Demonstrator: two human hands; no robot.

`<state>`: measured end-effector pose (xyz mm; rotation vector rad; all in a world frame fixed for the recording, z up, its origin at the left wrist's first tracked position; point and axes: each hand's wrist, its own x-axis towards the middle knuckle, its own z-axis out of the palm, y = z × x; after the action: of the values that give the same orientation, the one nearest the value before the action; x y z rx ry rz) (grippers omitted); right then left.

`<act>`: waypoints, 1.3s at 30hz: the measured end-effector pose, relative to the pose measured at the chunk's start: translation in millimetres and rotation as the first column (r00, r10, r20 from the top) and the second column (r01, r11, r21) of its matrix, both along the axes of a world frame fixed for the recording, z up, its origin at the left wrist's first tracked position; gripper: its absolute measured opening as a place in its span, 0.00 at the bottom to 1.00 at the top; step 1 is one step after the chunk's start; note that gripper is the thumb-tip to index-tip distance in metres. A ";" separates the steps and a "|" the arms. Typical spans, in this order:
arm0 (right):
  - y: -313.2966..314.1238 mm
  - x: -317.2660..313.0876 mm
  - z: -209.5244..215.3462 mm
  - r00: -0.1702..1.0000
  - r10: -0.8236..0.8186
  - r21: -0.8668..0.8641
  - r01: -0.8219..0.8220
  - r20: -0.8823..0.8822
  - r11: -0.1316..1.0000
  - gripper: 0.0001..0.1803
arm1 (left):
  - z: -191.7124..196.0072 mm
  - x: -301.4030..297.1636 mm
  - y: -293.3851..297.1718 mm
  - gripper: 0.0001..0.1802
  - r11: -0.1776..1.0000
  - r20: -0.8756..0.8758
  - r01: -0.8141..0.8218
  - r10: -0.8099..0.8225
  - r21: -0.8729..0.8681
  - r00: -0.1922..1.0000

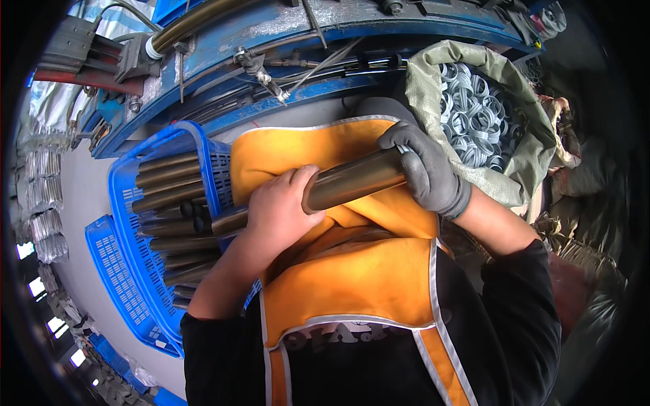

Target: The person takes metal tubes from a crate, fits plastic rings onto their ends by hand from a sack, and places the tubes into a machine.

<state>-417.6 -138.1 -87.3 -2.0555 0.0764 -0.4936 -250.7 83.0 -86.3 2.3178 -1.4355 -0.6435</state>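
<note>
A long bronze-coloured tube (355, 179) lies slanted across my lap, its right end higher in view. My bare left hand (281, 203) wraps round it near the middle, thumb on the near side. My right hand (426, 169), in a dark grey glove, is closed at the tube's right end. A bit of pale ring (404, 149) shows between its gloved fingers, at the tube's rim. The glove hides most of that end. To my left, several similar bronze tubes (169, 183) lie stacked in a blue plastic basket (122, 189).
On the right, an open woven sack (433, 61) holds many pale grey rings (474, 115). A blue metal machine frame (271, 27) runs across the far side, with rods and fittings. An orange apron (352, 284) covers my lap. Another blue basket edge (112, 271) sits farther left.
</note>
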 end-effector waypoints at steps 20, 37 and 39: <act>-9.5 -14.9 19.7 0.941 -0.335 0.333 0.300 0.053 0.894 0.21 | 8.3 -12.2 4.3 0.33 0.758 -0.181 0.240 -0.425 -0.606 0.887; -146.1 -163.4 -66.9 0.496 -0.709 -0.700 0.249 -0.501 0.669 0.13 | 72.2 86.8 21.7 0.31 0.748 -0.018 -0.396 0.458 -0.532 0.889; -142.6 -152.7 -49.7 0.470 -0.703 -0.642 0.317 -0.534 0.698 0.12 | 63.9 80.4 20.8 0.35 0.869 0.147 -0.262 0.349 -0.419 0.925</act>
<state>-570.3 -280.7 -137.0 -2.5774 1.2845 0.0629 -170.3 103.8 -22.3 2.2613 -1.1096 -0.0004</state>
